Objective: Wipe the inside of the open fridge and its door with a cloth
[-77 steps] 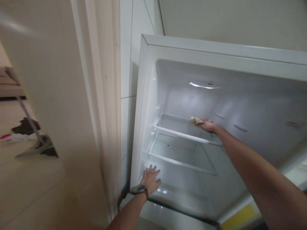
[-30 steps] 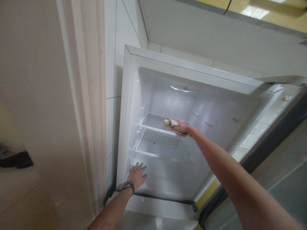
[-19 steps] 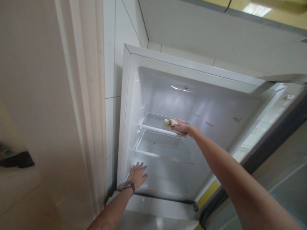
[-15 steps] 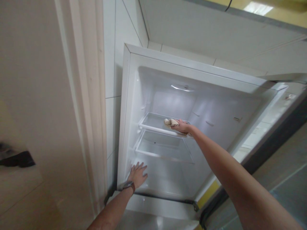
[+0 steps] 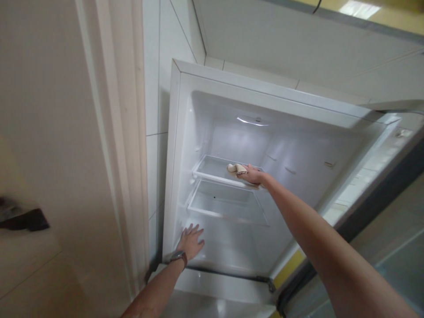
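A white refrigerator [image 5: 285, 98] stands open before me, its inside lit. On the upper glass shelf [image 5: 212, 165] my right hand [image 5: 253, 175] presses a beige cloth [image 5: 236, 168], with the cloth bunched out past the fingers. A second glass shelf [image 5: 218, 201] lies below it. My left hand [image 5: 190, 243] is low at the left inside the refrigerator, fingers spread, holding nothing; whether it bears on the wall or the floor of the compartment I cannot tell. A watch [image 5: 179, 256] is on the left wrist.
The opened refrigerator door [image 5: 374, 212] stands along the right. A beige door frame [image 5: 122, 132] runs close by on the left, with a dark handle [image 5: 28, 220] further left. Overhead hangs a white cabinet [image 5: 281, 39]. Below is a closed lower door [image 5: 221, 304].
Almost nothing differs. Both hands keep their places, the cloth stays under the right hand, and the whole view has shifted very slightly.
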{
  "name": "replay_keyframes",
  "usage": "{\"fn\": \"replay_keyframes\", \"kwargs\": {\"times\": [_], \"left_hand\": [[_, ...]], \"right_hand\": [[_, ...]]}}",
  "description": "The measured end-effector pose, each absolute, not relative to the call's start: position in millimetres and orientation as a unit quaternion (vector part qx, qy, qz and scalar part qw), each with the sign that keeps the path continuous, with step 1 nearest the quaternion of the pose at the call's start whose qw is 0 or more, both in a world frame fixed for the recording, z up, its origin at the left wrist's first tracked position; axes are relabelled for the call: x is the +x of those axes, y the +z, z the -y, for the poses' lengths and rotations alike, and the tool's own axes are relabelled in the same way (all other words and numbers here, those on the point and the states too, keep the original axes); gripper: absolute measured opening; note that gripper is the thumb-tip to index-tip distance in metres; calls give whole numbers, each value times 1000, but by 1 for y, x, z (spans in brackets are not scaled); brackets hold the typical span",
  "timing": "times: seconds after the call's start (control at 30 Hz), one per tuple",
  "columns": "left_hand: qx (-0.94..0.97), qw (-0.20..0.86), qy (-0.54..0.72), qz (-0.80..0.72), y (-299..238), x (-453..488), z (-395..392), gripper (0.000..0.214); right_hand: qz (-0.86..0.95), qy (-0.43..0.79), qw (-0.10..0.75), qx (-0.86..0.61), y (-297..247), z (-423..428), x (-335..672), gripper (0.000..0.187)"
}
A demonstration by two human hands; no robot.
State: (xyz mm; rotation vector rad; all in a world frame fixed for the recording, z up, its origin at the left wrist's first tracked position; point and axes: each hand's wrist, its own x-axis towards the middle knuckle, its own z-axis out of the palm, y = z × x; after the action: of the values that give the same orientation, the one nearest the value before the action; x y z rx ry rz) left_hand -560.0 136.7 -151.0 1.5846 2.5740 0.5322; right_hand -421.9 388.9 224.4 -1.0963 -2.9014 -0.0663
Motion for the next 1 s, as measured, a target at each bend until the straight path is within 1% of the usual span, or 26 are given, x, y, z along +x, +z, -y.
{"fn": "replay_keyframes", "kwargs": {"times": [0.8,1.0], "left_hand": [[517,41,173,-838,-149,-559,-137,61],[515,36,180,-837,-154,-561,-138,61]], "right_hand": [[932,-18,31,-361,224,-389,-424,80],[931,-18,34,-362,222,-390,-426,79]]}}
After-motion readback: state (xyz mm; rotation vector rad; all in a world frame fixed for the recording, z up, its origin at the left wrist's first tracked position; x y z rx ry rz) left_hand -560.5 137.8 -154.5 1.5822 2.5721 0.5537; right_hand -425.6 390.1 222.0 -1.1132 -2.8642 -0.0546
